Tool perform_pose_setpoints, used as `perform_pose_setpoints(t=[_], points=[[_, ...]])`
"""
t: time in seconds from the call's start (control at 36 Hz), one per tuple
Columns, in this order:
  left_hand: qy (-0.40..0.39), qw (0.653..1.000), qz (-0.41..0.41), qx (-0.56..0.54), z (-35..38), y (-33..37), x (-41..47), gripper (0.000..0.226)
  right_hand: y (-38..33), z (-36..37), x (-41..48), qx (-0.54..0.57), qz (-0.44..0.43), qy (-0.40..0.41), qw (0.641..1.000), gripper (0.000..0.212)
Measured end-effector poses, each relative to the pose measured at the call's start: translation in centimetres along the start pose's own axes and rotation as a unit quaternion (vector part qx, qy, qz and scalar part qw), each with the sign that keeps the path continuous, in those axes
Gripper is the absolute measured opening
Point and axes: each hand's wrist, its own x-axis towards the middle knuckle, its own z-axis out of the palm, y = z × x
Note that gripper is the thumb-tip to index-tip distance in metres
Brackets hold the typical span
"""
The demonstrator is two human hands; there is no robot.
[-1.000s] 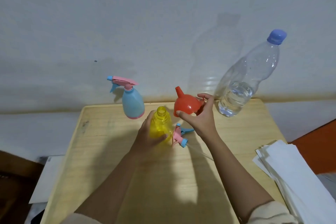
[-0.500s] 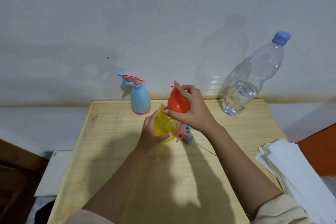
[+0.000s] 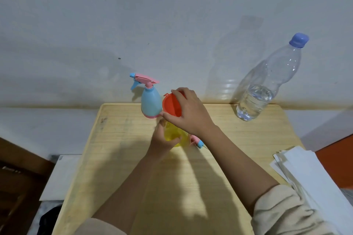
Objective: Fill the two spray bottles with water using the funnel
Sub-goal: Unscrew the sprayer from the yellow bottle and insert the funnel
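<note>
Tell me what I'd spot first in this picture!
The bright orange funnel in the middle, held by the right hand over the yellow spray bottle in the left hand. A blue spray bottle stands just behind, and a tall water bottle, partly full, stands at the far right.

The funnel [image 3: 172,107] was held directly above the open spray bottle [image 3: 181,138] at frame centre; the capped spray bottle [image 3: 150,102] was seen just left, the water bottle [image 3: 267,86] upper right.
</note>
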Motion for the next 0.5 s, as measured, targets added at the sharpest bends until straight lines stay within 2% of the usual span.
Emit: perform_pose_setpoints(t=[0.11,0.22,0.36,0.5], points=[[0.038,0.999,-0.003,0.006,0.3,0.2,-0.1,0.077,-0.1,0.1,-0.1,0.006,0.000,0.015,1.000,0.073],[0.043,0.999,-0.001,0.010,0.6,0.3,-0.2,0.081,-0.1,0.0,-0.3,0.017,0.000,0.020,1.000,0.075],[0.072,0.997,-0.023,0.009,1.1,0.3,-0.8,0.070,0.1,-0.2,-0.8,0.042,-0.001,0.013,0.999,0.081],[0.161,0.986,-0.025,0.023,2.1,1.6,-2.9,0.068,0.7,-1.8,-2.5,0.097,0.002,0.037,0.995,0.072]])
